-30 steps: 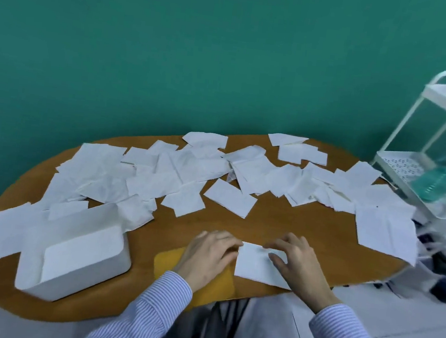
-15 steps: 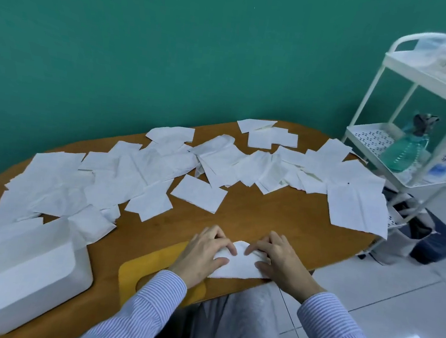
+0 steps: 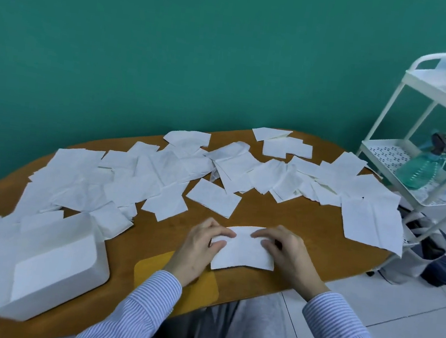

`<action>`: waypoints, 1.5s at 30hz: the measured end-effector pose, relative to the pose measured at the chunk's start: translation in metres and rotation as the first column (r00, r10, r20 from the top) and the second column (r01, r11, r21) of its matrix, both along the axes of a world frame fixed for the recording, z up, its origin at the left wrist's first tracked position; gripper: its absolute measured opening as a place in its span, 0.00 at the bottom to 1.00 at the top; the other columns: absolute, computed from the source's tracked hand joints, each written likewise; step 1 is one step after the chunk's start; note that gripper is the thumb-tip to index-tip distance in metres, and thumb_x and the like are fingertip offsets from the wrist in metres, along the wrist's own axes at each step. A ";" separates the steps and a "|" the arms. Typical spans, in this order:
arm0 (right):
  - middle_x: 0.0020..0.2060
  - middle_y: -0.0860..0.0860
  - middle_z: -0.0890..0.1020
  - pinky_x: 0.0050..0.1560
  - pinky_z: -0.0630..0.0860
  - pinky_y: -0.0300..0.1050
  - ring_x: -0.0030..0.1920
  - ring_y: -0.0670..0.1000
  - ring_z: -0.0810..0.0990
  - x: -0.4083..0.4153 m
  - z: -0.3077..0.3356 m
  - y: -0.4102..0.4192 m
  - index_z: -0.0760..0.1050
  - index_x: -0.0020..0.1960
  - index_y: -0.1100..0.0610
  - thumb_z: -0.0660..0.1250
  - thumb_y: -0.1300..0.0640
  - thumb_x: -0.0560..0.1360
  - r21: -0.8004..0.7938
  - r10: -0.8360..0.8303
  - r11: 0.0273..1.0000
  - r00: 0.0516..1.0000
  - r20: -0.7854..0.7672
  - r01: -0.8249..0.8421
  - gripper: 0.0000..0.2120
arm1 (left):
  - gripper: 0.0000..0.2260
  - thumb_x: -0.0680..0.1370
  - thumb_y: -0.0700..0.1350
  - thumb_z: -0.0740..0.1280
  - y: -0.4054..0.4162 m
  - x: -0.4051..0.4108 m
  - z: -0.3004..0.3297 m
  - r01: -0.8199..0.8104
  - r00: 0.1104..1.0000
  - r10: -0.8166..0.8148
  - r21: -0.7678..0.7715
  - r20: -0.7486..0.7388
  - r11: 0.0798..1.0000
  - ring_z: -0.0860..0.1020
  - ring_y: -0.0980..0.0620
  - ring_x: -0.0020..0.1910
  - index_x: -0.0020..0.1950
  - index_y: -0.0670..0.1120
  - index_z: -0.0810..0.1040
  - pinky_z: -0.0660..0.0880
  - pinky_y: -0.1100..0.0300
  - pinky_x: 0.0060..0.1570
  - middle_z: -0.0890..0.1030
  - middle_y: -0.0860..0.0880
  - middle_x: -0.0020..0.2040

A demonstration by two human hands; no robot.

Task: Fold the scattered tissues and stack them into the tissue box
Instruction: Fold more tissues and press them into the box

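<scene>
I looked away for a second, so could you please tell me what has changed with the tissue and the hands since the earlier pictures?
The tissue between the hands was flat, then lifted and bent over; now it lies folded in a band, its far edge pressed down by the left hand and right hand. The scattered tissues, the box and the cart lie as before; only the camera shifted.

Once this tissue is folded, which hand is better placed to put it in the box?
Left hand, probably: the white rectangular tissue box lies on its side of the wooden table, while the right hand would have to cross over.
</scene>
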State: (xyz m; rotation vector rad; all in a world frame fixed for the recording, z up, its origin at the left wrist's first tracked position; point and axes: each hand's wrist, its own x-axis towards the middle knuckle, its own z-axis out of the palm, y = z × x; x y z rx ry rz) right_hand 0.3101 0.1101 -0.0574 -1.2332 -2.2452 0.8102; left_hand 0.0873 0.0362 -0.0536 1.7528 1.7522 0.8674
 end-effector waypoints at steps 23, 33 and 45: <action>0.48 0.44 0.80 0.48 0.73 0.36 0.46 0.41 0.76 -0.279 0.051 -0.086 0.82 0.55 0.49 0.69 0.58 0.77 0.003 0.401 0.915 0.906 -0.135 -0.404 0.09 | 0.13 0.76 0.41 0.74 -0.182 -0.227 0.053 -0.624 0.776 0.630 0.134 -0.007 0.770 0.75 0.55 0.42 0.59 0.53 0.84 0.72 0.71 0.44 0.79 0.57 0.50; 0.53 0.47 0.79 0.50 0.62 0.38 0.52 0.44 0.65 -0.313 0.030 -0.101 0.79 0.62 0.48 0.65 0.58 0.79 0.059 0.442 0.886 0.877 0.187 -0.460 0.14 | 0.14 0.80 0.50 0.69 -0.201 -0.251 0.027 -0.613 0.715 0.573 0.034 -0.401 0.789 0.66 0.55 0.60 0.65 0.58 0.80 0.54 0.58 0.51 0.78 0.59 0.62; 0.61 0.49 0.80 0.56 0.70 0.51 0.57 0.54 0.72 -0.320 0.026 -0.103 0.79 0.62 0.46 0.64 0.55 0.79 0.199 0.453 0.805 0.795 0.402 -0.560 0.14 | 0.13 0.79 0.53 0.69 -0.195 -0.253 0.021 -0.548 0.641 0.456 0.046 -0.617 0.835 0.66 0.55 0.64 0.64 0.59 0.80 0.52 0.55 0.55 0.76 0.59 0.62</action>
